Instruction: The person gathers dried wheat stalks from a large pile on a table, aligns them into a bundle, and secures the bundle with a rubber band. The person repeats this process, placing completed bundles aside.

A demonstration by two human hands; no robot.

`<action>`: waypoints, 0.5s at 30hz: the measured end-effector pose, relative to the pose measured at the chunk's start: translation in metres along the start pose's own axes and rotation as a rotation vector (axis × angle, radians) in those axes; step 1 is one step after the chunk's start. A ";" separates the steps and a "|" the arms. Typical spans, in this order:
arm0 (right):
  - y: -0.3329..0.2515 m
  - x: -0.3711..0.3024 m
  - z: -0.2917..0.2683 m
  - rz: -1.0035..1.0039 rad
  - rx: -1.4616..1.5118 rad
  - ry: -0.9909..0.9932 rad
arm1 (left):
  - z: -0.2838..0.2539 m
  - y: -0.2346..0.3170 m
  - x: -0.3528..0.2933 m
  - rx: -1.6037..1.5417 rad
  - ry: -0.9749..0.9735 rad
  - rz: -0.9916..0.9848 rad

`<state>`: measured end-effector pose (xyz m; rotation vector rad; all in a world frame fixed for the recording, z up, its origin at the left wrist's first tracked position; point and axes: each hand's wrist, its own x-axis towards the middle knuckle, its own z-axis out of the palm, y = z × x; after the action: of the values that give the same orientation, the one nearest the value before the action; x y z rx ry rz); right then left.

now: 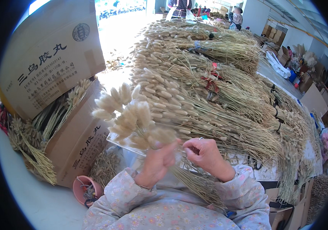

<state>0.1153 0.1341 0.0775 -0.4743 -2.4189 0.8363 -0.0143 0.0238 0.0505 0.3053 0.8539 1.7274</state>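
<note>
My left hand (156,164) is closed around a bunch of dried bunny tail grass (132,118), just below its fluffy cream heads. The heads point up and to the left, while the stems slant down to the right across my lap. Close beside it on the right is my right hand (207,154), its fingers curled and thumb and forefinger pinched together near the bunch. Whatever is between those fingertips is too small to make out. Beyond both hands, long bundles of the same dried grass (210,115) lie piled on the table, heads to the left.
An open cardboard box (75,143) with grass bundles inside stands at my left. A pink bucket (83,188) holding scraps sits below it. Black ties (276,112) bind bundles at the table's right side. Far back, a person (236,18) is among more piles.
</note>
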 end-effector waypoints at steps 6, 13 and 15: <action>0.024 -0.020 -0.001 -0.019 -0.219 -0.168 | -0.003 0.001 0.001 -0.053 0.038 -0.002; 0.064 -0.072 -0.038 0.335 -0.708 -0.636 | -0.014 0.007 0.004 -0.075 0.060 0.034; 0.065 -0.079 -0.051 0.267 -0.626 -0.585 | -0.014 0.007 0.005 -0.074 0.047 0.029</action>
<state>0.2183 0.1684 0.0399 -0.9000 -3.2175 0.3108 -0.0295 0.0225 0.0438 0.2295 0.8204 1.7947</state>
